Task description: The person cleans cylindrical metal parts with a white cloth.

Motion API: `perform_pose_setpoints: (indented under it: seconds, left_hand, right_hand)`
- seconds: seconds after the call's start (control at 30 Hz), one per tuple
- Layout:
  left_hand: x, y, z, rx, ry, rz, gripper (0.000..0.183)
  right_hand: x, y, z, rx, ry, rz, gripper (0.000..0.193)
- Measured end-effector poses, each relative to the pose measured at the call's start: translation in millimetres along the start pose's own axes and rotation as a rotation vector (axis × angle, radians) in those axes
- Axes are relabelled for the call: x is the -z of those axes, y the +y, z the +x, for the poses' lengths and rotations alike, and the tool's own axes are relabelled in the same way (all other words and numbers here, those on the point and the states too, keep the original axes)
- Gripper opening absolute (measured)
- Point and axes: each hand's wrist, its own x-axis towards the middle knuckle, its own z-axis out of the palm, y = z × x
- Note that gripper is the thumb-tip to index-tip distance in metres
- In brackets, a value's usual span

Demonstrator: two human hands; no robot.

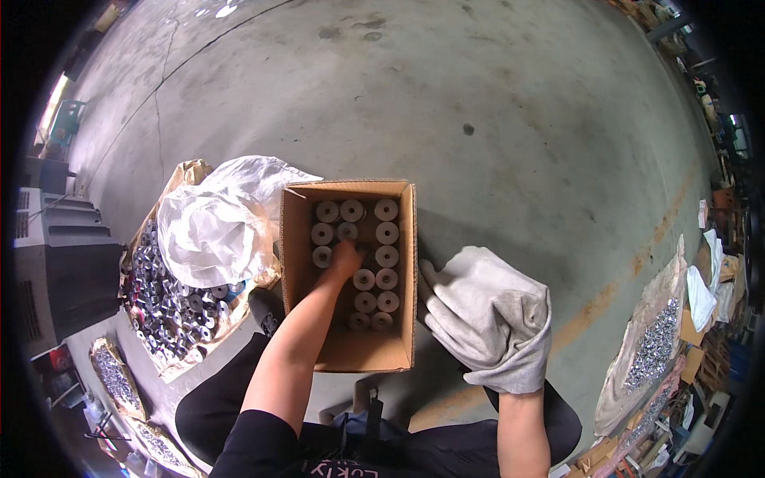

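Cylinders (387, 233) stand in a cardboard box (351, 360) — left hand (346, 260) inside, right under cloth (496, 307) — hands' grip unclear.

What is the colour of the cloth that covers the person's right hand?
The cloth is light grey, slightly beige; it shows best in the head view.

Grey concrete floor (518, 183) carrying everything here: a dark crack (163, 82) is running across its upper left, dark stains are spotting it, and a worn yellowish stripe (598, 307) is crossing at right. Near the middle an open cardboard box (295, 239) is sitting directly on the concrete, a black shoe (265, 311) resting just beside its left wall. Left of these, a tan sheet (179, 366) is lying spread under dark metal cylinders (151, 279); well apart at far right, a pale sheet (617, 382) is bearing small shiny metal pieces (655, 346).
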Motion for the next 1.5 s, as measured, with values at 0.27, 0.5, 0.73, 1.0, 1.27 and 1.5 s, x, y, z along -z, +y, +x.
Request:
perform_pose_setpoints:
  seconds: [0.27, 0.5, 0.73, 1.0, 1.27, 1.5]
  left_hand:
    - [-17, 15, -23, -0.179, 0.206, 0.292, 0.01]
    - [-3, 28, -21, -0.347, 0.064, 0.576, 0.008]
    - [17, 41, -23, -0.107, 0.244, 0.633, 0.01]
    - [13, 23, 9, -0.066, 0.281, 0.578, 0.014]
    - [22, 33, 2, -0.02, 0.302, 0.621, 0.013]
    - [54, 52, -55, 0.304, 0.2, -0.638, 0.041]
  right_hand:
    - [-21, -8, 8, 0.535, -0.353, -1.366, 0.054]
    - [-24, -14, 5, 0.164, -0.269, -0.838, 0.051]
    - [-16, -13, 9, 0.154, -0.252, -0.825, 0.054]
    - [-11, -8, 17, 0.146, -0.245, -0.815, 0.057]
    - [-9, -10, 17, 0.32, -0.403, -1.289, 0.058]
    - [3, 0, 15, 0.001, -0.247, -0.235, 0.037]
